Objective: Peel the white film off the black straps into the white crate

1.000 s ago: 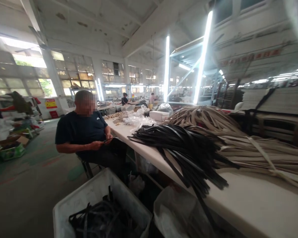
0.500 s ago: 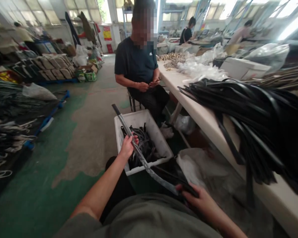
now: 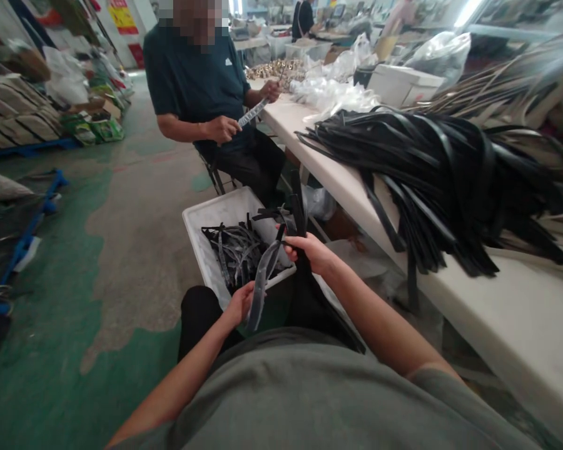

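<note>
A curved strap, grey and partly shiny like plastic film, hangs between my two hands in front of the white bin. My left hand is closed around its lower part. Its dark upper end meets the fingers of my right hand, which also grips several black straps that stick up above the fist. More grey and black strips lie tangled in the white bin, just beyond my hands.
At right, a long white table carries a large heap of black straps, clear plastic bags and a white box. A seated person across the bin holds a pale strip. A blue pallet lies on the left floor.
My right hand has risen toward the bin's near right side with the black straps. My left hand has come down and nearer, turning the strap. The view has swung right; the other person's hands have spread.
</note>
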Available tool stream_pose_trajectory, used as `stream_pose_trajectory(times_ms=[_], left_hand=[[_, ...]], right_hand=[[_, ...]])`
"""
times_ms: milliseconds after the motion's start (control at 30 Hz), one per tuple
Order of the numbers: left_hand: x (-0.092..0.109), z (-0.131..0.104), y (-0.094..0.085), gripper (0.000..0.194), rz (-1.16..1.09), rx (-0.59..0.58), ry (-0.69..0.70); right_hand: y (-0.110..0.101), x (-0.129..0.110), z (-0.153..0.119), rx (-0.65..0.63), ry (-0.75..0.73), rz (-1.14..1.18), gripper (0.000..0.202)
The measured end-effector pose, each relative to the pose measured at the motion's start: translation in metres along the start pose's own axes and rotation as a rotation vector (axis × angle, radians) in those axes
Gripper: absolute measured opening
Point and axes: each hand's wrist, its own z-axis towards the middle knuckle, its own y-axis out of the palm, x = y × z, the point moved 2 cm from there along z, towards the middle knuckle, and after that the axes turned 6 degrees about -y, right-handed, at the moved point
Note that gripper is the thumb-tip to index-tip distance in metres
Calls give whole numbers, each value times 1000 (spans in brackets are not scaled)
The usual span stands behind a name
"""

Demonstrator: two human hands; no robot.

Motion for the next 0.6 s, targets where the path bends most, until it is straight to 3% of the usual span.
stream_pose_trajectory(times_ms=[100, 200, 300, 367, 433, 500, 600], left_hand=[[-10, -2, -1, 40, -17, -4, -57], [-15, -1, -12, 41, 84, 20, -30], [-7, 0, -24, 45, 184, 19, 41], [8, -2, -24, 55, 162, -58, 110], [29, -7, -13, 65, 169, -209, 199], [47, -13, 7, 71, 316, -322, 278], [56, -20, 36, 49, 625, -250, 306]], right_hand=[[-5, 2, -4, -37, -26, 47, 37], [-10, 7, -13, -6, -18, -30, 34], [-9, 16, -26, -13, 18, -167, 31], [-5, 24, -33, -17, 22, -225, 31], [0, 31, -39, -21, 39, -278, 30], [3, 37, -43, -31, 82, -337, 30], [4, 42, -52, -32, 143, -398, 31]])
